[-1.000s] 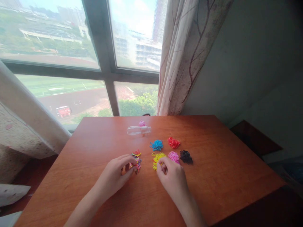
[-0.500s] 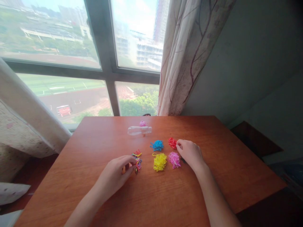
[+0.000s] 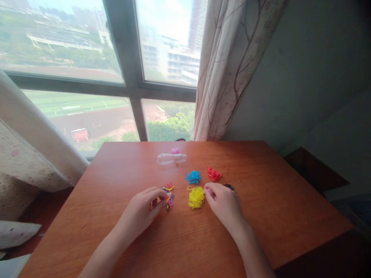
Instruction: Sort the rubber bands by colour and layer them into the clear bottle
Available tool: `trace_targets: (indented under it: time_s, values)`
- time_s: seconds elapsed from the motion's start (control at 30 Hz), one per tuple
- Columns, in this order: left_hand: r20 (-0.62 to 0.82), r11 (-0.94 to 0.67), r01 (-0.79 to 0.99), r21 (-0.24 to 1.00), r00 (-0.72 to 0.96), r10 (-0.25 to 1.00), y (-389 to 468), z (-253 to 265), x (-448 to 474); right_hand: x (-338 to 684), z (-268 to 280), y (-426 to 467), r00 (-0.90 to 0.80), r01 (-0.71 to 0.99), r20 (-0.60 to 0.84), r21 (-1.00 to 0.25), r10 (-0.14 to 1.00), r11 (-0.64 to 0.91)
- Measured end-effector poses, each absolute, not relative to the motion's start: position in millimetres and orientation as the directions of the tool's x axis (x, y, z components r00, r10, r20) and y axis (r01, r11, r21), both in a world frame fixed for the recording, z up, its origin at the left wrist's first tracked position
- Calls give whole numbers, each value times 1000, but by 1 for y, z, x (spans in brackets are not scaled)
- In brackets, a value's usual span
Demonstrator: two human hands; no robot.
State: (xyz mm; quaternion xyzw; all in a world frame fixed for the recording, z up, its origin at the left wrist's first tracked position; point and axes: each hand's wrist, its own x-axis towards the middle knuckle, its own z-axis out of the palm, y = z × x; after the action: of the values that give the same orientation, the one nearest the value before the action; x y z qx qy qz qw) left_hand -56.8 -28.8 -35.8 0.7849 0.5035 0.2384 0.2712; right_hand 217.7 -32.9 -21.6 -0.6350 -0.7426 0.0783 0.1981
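Small piles of coloured rubber bands lie on the wooden table. My left hand (image 3: 147, 205) is closed in a pinch at the edge of the mixed-colour rubber bands (image 3: 169, 197), with its fingertips on them. My right hand (image 3: 224, 200) covers most of the pink pile, its thumb and forefinger together just right of the yellow rubber bands (image 3: 196, 197); what they hold, if anything, is hidden. Beyond are blue rubber bands (image 3: 193, 177) and red rubber bands (image 3: 214, 174). Black rubber bands (image 3: 228, 187) show partly behind my right hand.
A clear plastic bottle-shaped container (image 3: 171, 158) lies on its side towards the back of the table (image 3: 130, 166), with a pink object (image 3: 175, 150) behind it. A window (image 3: 166, 116) and a curtain (image 3: 220, 85) stand beyond the back edge.
My right hand has moved left and nearer from the red pile to the pink pile, uncovering the red and black bands. My left hand stays at the mixed pile.
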Motion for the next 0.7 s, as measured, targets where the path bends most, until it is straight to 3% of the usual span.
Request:
trace_targets:
  time_s: [0.2, 0.47, 0.7]
  values:
    - [119, -351, 646, 678, 375, 920, -27, -37, -56, 169, -37, -76, -229, 800, 188, -523, 955, 295]
    - [127, -360, 647, 673, 378, 917, -27, -37, -56, 151, -54, -95, -264, 755, 136, -587, 955, 293]
    - [136, -377, 643, 667, 392, 910, -27, -35, -54, 153, -62, -96, -251, 727, 175, -615, 952, 305]
